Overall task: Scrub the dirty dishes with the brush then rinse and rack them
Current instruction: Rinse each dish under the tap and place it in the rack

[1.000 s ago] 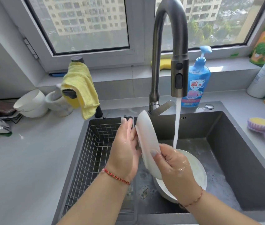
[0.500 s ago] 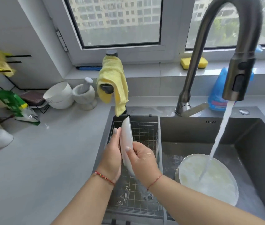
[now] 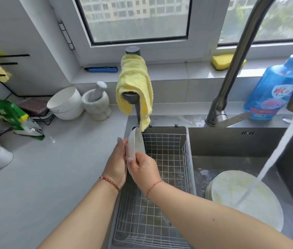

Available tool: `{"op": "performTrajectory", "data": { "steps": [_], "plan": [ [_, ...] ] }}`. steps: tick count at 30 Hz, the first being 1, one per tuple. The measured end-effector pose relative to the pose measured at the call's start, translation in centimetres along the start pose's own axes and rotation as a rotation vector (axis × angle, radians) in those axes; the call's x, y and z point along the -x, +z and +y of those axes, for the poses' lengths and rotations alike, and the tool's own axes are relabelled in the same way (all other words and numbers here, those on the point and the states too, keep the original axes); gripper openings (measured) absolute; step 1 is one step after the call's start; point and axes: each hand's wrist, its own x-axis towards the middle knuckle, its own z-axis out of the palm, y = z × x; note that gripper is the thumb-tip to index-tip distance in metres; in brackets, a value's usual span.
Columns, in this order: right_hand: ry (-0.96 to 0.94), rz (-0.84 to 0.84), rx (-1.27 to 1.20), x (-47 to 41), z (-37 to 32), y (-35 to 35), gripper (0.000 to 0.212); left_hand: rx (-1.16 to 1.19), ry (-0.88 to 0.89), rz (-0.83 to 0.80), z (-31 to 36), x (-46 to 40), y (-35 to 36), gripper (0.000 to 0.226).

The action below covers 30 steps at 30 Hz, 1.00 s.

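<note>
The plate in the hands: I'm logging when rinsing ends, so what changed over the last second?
Both hands, left hand and right hand, carried the plate leftward from the tap's stream to the wire rack, still on edge. Water keeps running onto the plates in the sink.

Both forearms are bare, with no sleeves. A braided red-and-dark cord bracelet point(image 3: 110, 182) circles the left wrist. A thin red string bracelet point(image 3: 153, 186) circles the right, toward 3 o'clock.
</note>
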Motion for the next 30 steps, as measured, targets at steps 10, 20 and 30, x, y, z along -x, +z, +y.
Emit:
{"op": "performTrajectory", "data": {
  "steps": [10,20,30],
  "plan": [
    [0.05,-0.057,-0.098,-0.5,-0.3,1.5,0.013,-0.06,-0.045,-0.016,-0.3,-1.1,-1.7,0.067],
    [0.113,-0.092,-0.209,0.4,-0.7,-0.6,0.04,-0.256,0.191,0.245,2.5,1.9,0.7,0.049],
    [0.213,0.379,-0.214,4.9,5.3,-13.4,0.023,-0.57,0.299,-0.079,-0.8,6.9,17.3,0.017]
  ]
}}
